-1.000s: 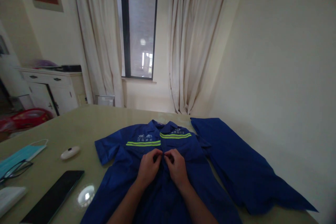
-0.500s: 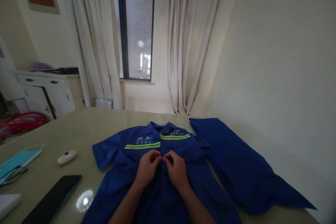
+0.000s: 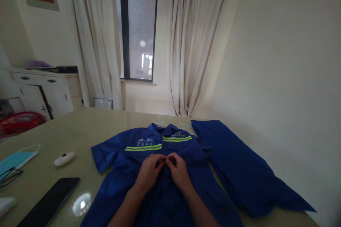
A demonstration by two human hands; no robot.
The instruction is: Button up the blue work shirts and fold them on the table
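Observation:
A dark blue short-sleeved work shirt (image 3: 125,159) lies front side up on the table, its collar pointing away from me. Yellow-green reflective stripes and white lettering cross its chest. Over the front placket, just below the stripes, my left hand (image 3: 150,168) pinches the cloth between thumb and fingers. My right hand (image 3: 178,170) pinches the same placket right beside it, the fingertips of both hands almost touching. Whatever small part of the placket lies between the fingertips is hidden. Folded dark blue trousers (image 3: 239,163), or a similar garment, lie against the shirt's right side.
On the table's (image 3: 87,124) left side lie a black phone (image 3: 50,200), a small white oval device (image 3: 64,159), a light blue face mask (image 3: 18,161), dark-framed glasses (image 3: 12,175) and a white object (image 3: 5,205). A wall borders the table on the right.
My left hand has shifted slightly right, its fingers now meeting those of my right hand. Both hands still pinch the shirt's placket. The view has turned slightly.

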